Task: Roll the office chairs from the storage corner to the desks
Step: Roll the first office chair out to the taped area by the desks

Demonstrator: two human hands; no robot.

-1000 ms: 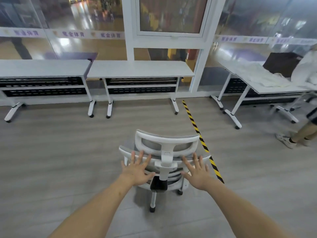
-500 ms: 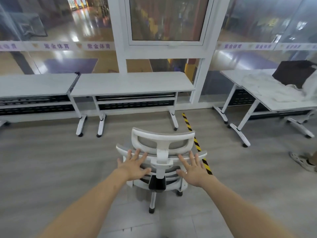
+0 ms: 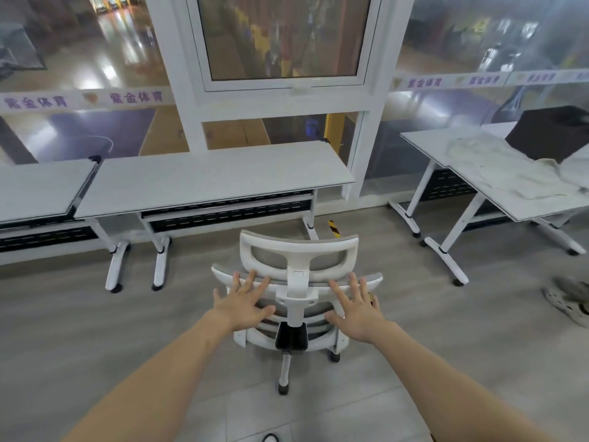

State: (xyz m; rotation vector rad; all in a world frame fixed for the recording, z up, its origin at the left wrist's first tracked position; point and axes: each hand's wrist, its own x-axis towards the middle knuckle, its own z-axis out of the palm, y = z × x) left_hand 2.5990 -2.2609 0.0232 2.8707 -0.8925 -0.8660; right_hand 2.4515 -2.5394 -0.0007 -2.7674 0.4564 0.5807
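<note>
Both hands, left [image 3: 243, 303] and right [image 3: 357, 309], press flat, grip released, on the chair [image 3: 298, 266]. Unheld, it could roll askew into the worktop [image 3: 216, 177] at frame centre.

The shoe [image 3: 570, 301] at the right edge is cut off.

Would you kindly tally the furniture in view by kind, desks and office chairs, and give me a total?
Desks: 4, namely the far-left desk, the middle desk, the right desk and another desk behind it.
Office chairs: 1, the white chair, with the left hand and right hand flat on its back.
Total: 5.
</note>
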